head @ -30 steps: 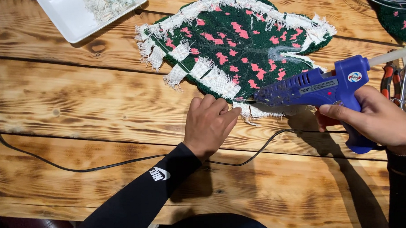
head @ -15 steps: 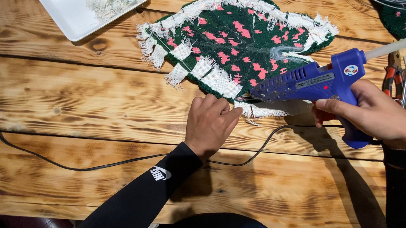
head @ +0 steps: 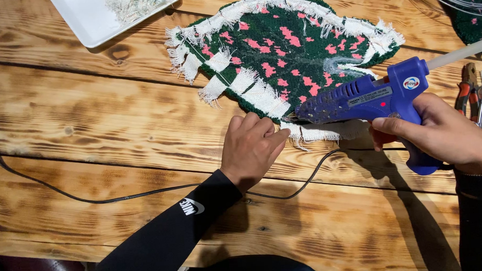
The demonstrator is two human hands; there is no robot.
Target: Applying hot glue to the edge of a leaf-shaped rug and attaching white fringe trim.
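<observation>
Gripping a blue glue gun [head: 369,100], right hand [head: 441,135]; left hand [head: 249,148] loosely curled; tray [head: 92,23] holds fibres [head: 132,2].

The rug [head: 286,47] is dark green with pink blotches and a frayed white fabric edge. The glue gun [head: 369,100] is blue, its stick [head: 459,54] whitish. The surface [head: 116,130] is pale wood with dark scorched grain. The tray [head: 92,20] is white, the cord [head: 92,197] black, the sleeves [head: 170,244] black.

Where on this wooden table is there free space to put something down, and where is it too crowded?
Bare wood lies left of the left hand, between the white tray and the black cord, and below the cord to the near edge. It is crowded around the green-and-pink tufted piece, the blue glue gun in the right hand, and the pliers.
</observation>
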